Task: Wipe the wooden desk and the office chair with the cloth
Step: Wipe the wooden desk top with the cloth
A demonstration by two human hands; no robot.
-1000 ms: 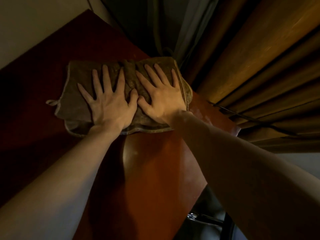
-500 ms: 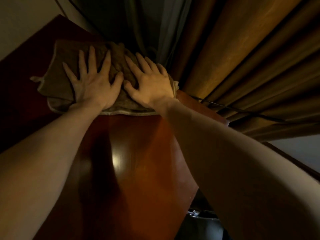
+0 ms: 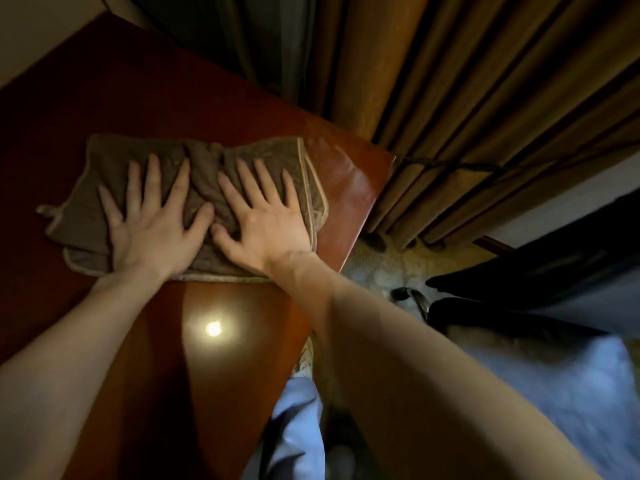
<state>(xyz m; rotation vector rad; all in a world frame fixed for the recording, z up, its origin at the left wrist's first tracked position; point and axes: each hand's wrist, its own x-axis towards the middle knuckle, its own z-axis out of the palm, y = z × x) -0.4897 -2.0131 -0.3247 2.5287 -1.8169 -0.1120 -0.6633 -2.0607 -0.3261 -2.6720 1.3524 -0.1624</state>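
Observation:
A brown cloth (image 3: 93, 188) with a pale hem lies spread on the glossy reddish wooden desk (image 3: 221, 358), near its far right corner. My left hand (image 3: 152, 223) presses flat on the cloth's left half, fingers straight and spread. Beside it, thumbs almost touching, my right hand (image 3: 263, 216) presses flat on the right half. The cloth bunches into folds between the two hands. A small loop sticks out at the cloth's left edge. A dark chair part (image 3: 519, 306) shows at the right, low and blurred.
Brown pleated curtains (image 3: 485, 116) hang just past the desk's far right corner, with a darker curtain behind the far edge. A wall bounds the desk on the left. Patterned carpet (image 3: 381, 265) lies below the desk's right edge. My light blue trousers show at the bottom.
Both hands have pulled the cloth back toward me from the desk's far edge by the curtain. More bare desk shows beyond the cloth, and the view has tilted down.

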